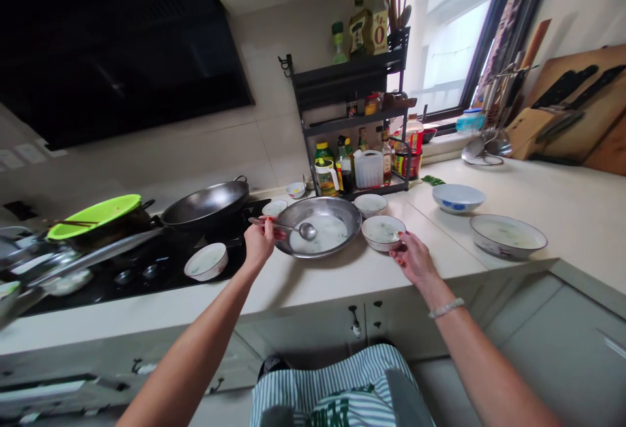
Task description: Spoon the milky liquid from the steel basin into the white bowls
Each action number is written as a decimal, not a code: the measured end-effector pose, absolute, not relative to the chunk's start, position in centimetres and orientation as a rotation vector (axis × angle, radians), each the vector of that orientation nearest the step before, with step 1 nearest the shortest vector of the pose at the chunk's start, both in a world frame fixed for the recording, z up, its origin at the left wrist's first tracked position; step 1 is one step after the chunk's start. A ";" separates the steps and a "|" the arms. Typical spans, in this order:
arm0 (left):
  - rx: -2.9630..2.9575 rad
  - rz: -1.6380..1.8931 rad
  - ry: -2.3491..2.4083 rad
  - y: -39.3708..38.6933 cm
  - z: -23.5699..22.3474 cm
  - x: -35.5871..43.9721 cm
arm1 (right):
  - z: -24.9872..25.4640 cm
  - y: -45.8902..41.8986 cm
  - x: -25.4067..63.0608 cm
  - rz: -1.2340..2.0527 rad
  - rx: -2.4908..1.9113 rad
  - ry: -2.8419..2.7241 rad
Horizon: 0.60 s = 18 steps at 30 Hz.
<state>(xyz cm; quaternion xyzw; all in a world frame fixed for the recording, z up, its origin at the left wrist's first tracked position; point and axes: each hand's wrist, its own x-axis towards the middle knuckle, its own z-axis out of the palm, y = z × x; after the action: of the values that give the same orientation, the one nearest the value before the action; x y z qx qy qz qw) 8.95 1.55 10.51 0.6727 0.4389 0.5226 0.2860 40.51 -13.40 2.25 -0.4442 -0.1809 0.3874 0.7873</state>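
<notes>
My left hand (260, 242) is closed round the handle of a metal spoon (308, 231). The spoon's bowl hangs over a wide steel basin (353, 228) that holds whitish soup with green bits. At the basin's right, my right hand (415, 259) grips the rim of a small white bowl (379, 246) between thumb and fingers. That bowl holds the same kind of soup and appears to rest on the counter. Behind it stands another filled bowl (370, 205). One more filled bowl (274, 208) is behind the basin's left side.
On the black stove (161, 277) are a filled bowl (206, 263), a wok (208, 202) and a lime-green colander (98, 215). To the right stand a larger soup bowl (508, 244) and a blue-patterned bowl (458, 199). A black rack (342, 124) holds bottles; a knife block (531, 130) stands far right.
</notes>
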 end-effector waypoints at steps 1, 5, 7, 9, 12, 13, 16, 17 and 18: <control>1.858 1.378 1.207 1.4 10.3 8.8 | 2.2 -13.4 40.5 0.834 -0.957 -0.391; 1.956 1.339 1.270 1.0 9.6 9.0 | 2.3 -13.4 40.4 0.834 -0.962 -0.386; 1.900 1.337 1.278 1.1 9.4 9.5 | 2.3 -13.4 40.5 0.834 -0.963 -0.385; 1.778 1.380 1.272 1.4 9.1 9.9 | 2.2 -13.4 40.5 0.831 -0.968 -0.385; 1.583 1.478 1.272 2.1 8.8 10.2 | 2.0 -13.4 40.6 0.831 -0.970 -0.397; 1.540 1.498 1.278 2.3 8.7 10.3 | 2.0 -13.4 40.7 0.835 -0.968 -0.402; 1.472 1.511 1.282 2.8 8.7 10.4 | 1.9 -13.4 40.7 0.843 -0.967 -0.404; 1.450 1.523 1.277 2.8 8.8 10.4 | 1.9 -13.4 40.8 0.842 -0.968 -0.403; 1.429 1.545 1.274 2.8 8.9 10.5 | 1.9 -13.4 40.8 0.841 -0.967 -0.403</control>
<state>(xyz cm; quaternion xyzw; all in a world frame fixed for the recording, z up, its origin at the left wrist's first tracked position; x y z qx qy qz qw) 10.47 2.81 8.87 0.5475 0.4880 0.5920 0.3341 40.75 -13.37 1.87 -0.4481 -0.1867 0.3895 0.7827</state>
